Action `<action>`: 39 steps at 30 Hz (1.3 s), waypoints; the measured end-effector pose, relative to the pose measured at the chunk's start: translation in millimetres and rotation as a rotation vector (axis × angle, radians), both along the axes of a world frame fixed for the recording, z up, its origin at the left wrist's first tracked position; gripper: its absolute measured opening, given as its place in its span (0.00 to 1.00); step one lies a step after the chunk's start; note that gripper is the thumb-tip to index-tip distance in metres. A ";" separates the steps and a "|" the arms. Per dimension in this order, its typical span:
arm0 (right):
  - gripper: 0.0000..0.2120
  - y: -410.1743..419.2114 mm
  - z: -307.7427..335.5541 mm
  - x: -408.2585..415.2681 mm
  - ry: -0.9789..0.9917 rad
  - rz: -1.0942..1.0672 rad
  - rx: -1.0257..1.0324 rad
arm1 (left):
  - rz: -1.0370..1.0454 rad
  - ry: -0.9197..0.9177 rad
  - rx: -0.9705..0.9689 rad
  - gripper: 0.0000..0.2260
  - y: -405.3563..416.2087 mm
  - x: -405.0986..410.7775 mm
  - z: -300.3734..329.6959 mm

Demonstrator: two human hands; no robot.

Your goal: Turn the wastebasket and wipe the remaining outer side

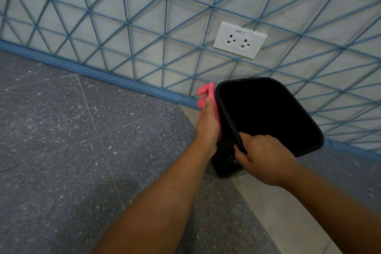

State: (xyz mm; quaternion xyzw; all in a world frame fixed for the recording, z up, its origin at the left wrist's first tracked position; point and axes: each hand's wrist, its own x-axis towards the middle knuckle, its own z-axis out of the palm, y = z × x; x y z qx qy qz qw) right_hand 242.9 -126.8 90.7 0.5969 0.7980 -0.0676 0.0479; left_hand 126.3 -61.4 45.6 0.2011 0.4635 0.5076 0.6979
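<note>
Two hands on black bin (268, 113) | left hand (208, 123) flat, pressing pink cloth (207, 94) to outer wall | right hand (266, 159) curled over near rim | probably light, stiff plastic, smooth; rim safest hold

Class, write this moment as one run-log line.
left hand: presses pink cloth on black bin side | right hand: grips bin rim | floor, by wall socket

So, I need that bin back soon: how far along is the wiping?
Mid-way, as far as it shows. The left hand presses a pink cloth against the outer left side of the black bin, while the right hand grips its near rim. No wiped patch stands out; the far and right sides go untouched at this moment.
</note>
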 end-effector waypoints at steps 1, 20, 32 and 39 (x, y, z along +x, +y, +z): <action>0.09 0.3 0.6 -0.2 -0.003 0.000 -0.003 | 0.005 -0.037 -0.001 0.25 1.5 -0.4 -0.3; 0.08 5.8 3.7 -8.2 0.057 0.018 -0.055 | 0.073 0.027 0.254 0.23 -27.5 7.1 -13.4; 0.17 23.0 -0.5 -23.9 0.099 -0.115 -0.005 | 0.008 -0.125 0.026 0.24 -76.6 15.2 -16.4; 0.20 38.2 -9.9 -41.0 0.217 -0.407 0.025 | 0.038 -0.204 0.125 0.24 -98.6 30.8 -25.1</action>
